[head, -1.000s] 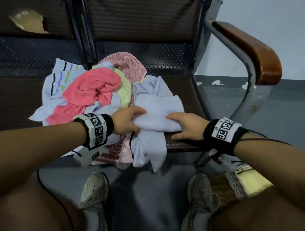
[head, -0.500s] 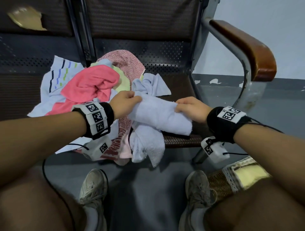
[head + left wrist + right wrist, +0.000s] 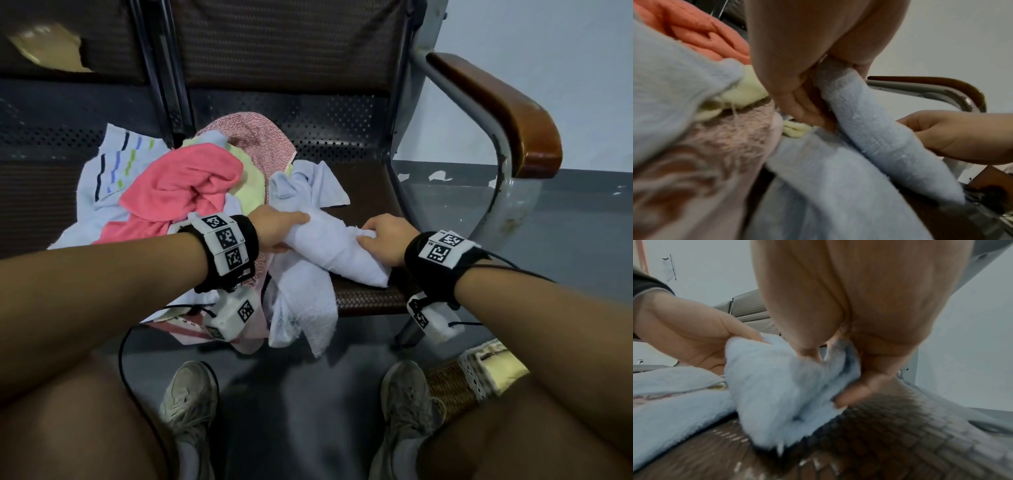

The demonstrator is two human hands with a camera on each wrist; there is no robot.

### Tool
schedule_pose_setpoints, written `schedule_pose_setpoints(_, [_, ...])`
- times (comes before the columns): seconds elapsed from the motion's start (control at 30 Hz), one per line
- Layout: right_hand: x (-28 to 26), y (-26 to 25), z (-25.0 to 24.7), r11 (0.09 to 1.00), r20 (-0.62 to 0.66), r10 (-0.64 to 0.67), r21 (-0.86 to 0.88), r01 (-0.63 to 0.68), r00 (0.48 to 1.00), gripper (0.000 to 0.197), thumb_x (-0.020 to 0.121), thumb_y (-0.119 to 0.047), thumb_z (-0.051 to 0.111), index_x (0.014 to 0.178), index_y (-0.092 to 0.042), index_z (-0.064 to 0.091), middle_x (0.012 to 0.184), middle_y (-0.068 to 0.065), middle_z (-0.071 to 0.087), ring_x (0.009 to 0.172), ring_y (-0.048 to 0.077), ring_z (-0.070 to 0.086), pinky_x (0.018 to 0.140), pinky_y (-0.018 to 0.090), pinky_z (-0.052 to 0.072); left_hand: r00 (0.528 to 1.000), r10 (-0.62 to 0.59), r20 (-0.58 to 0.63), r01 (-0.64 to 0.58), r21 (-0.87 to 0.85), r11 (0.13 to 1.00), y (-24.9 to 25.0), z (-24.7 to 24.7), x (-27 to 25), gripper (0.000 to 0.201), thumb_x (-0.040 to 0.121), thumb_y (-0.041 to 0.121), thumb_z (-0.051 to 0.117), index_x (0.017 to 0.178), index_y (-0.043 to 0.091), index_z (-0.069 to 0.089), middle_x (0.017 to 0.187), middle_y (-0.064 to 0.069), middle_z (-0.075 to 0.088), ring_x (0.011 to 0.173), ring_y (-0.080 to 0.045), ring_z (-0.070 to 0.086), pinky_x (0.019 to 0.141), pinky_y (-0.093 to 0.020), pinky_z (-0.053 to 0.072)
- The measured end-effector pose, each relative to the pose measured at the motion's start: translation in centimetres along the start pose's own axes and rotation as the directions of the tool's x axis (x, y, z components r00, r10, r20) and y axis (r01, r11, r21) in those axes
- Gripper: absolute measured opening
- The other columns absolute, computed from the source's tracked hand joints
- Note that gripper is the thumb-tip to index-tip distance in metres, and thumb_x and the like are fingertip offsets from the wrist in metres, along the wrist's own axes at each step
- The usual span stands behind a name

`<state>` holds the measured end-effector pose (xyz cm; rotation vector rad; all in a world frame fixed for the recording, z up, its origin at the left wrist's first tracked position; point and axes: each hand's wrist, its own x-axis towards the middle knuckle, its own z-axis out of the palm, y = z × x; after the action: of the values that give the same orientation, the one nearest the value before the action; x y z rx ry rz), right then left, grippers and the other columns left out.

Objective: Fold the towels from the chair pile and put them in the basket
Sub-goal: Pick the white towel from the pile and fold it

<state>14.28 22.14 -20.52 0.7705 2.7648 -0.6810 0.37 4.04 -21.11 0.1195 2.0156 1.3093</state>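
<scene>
Pale blue towel: fluffy matt terry cloth. Chair seat: brown woven weave; armrest: glossy wood on scuffed grey metal. Basket: rough wicker, lower right.

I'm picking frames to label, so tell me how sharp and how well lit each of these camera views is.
Head view: dim, wide-angle bend at the armrest, mostly sharp; both hands and the folded blue towel read clearly. Left wrist view: pile at lower left smeared, left hand and towel fairly crisp. Right wrist view: soft throughout, towel and woven seat motion-blurred, pale wall bright behind the right hand.
</scene>
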Motion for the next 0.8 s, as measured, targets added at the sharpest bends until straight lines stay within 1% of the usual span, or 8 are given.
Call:
schedule_pose_setpoints(0.13, [-0.6, -0.5, -1.4, 0.998, -0.026, -0.043, -0.053, 0.041, 0.999, 0.04, 0.089, -0.03, 0.062, 0.127, -0.018, 0.058, 0.122, 0.005, 0.065, 0.107, 0.024, 0.063, 0.088, 0.032, 0.051, 0.954, 0.296, -0.056, -0.298, -0.043, 0.954, 2.6, 1.2, -2.0, 0.035, 0.066, 0.023, 0.082, 0.089, 0.01, 0.059, 0.09, -0.013, 0.06, 0.086, -0.026, 0.062, 0.075, -0.043, 0.054])
schedule_pose_setpoints(0.23, [-2.2, -1.9, -2.9, 0.917, -0.132, -0.141, 0.357, 0.18, 0.981, 0.064, 0.08, -0.025, 0.064, 0.14, -0.02, 0.045, 0.125, 0.001, 0.064, 0.108, 0.017, 0.064, 0.095, 0.037, 0.054, 0.915, 0.402, -0.033, -0.402, -0.144, 0.904, 4.3, 1.9, -4.4, 0.036, 0.056, 0.023, 0.079, 0.083, 0.019, 0.055, 0.096, -0.013, 0.063, 0.092, -0.028, 0.063, 0.085, -0.054, 0.054])
schedule_pose_setpoints(0.33, [-3.9, -3.5, -3.9, 0.722, -0.133, -0.2, 0.65, 0.238, 0.971, 0.054, 0.079, -0.02, 0.065, 0.132, -0.018, 0.055, 0.119, 0.001, 0.069, 0.11, 0.016, 0.067, 0.092, 0.034, 0.055, 0.864, 0.498, 0.068, -0.482, -0.174, 0.859, 5.4, 2.5, -6.3, 0.028, 0.059, 0.018, 0.077, 0.082, 0.018, 0.061, 0.087, -0.009, 0.063, 0.084, -0.023, 0.06, 0.075, -0.045, 0.051])
schedule_pose_setpoints(0.43, [-6.0, -4.2, -4.4, 0.685, -0.172, -0.127, 0.697, 0.212, 0.977, 0.029, 0.086, -0.014, 0.072, 0.115, -0.014, 0.07, 0.11, 0.003, 0.075, 0.103, 0.016, 0.071, 0.086, 0.03, 0.055, 0.82, 0.567, 0.079, -0.537, -0.236, 0.81, 5.9, 3.0, -7.5, 0.025, 0.067, 0.01, 0.075, 0.092, 0.01, 0.07, 0.09, -0.009, 0.07, 0.086, -0.021, 0.065, 0.08, -0.039, 0.054])
schedule_pose_setpoints(0.53, [-8.1, -3.8, -5.3, 0.605, -0.188, -0.055, 0.775, 0.182, 0.981, 0.028, 0.086, -0.017, 0.075, 0.113, -0.01, 0.071, 0.108, 0.003, 0.076, 0.101, 0.017, 0.073, 0.088, 0.032, 0.058, 0.834, 0.545, 0.086, -0.51, -0.258, 0.821, 5.8, 3.6, -8.0, 0.035, 0.082, 0.02, 0.075, 0.116, 0.016, 0.065, 0.11, -0.004, 0.072, 0.094, -0.014, 0.07, 0.076, -0.031, 0.058])
schedule_pose_setpoints(0.6, [-9.6, -3.0, -6.3, 0.467, -0.189, 0.01, 0.869, 0.163, 0.982, 0.031, 0.087, -0.016, 0.074, 0.115, -0.006, 0.069, 0.107, 0.007, 0.077, 0.098, 0.021, 0.074, 0.08, 0.033, 0.06, 0.846, 0.476, 0.24, -0.427, -0.23, 0.875, 5.3, 4.4, -8.5, 0.051, 0.08, 0.036, 0.078, 0.124, 0.019, 0.058, 0.115, 0.001, 0.071, 0.094, -0.009, 0.072, 0.069, -0.024, 0.055])
schedule_pose_setpoints(0.67, [-11.2, -1.6, -7.5, 0.388, -0.183, 0.078, 0.911, 0.139, 0.98, 0.034, 0.09, -0.02, 0.071, 0.121, -0.008, 0.066, 0.11, 0.008, 0.076, 0.099, 0.022, 0.074, 0.077, 0.033, 0.06, 0.808, 0.415, 0.419, -0.388, -0.152, 0.909, 4.4, 5.9, -8.8, 0.061, 0.079, 0.034, 0.081, 0.13, 0.013, 0.055, 0.12, -0.001, 0.07, 0.104, -0.015, 0.071, 0.08, -0.03, 0.057])
schedule_pose_setpoints(0.8, [-14.1, 4.5, -9.0, 0.325, -0.147, 0.255, 0.944, 0.059, 0.956, 0.042, 0.094, -0.026, 0.061, 0.133, -0.011, 0.06, 0.125, 0.012, 0.069, 0.11, 0.025, 0.066, 0.104, 0.042, 0.049, 0.711, 0.372, 0.597, -0.444, -0.028, 0.895, 3.7, 11.1, -9.9, 0.044, 0.083, 0.019, 0.078, 0.124, 0.009, 0.063, 0.118, -0.002, 0.072, 0.108, -0.019, 0.069, 0.097, -0.04, 0.054])
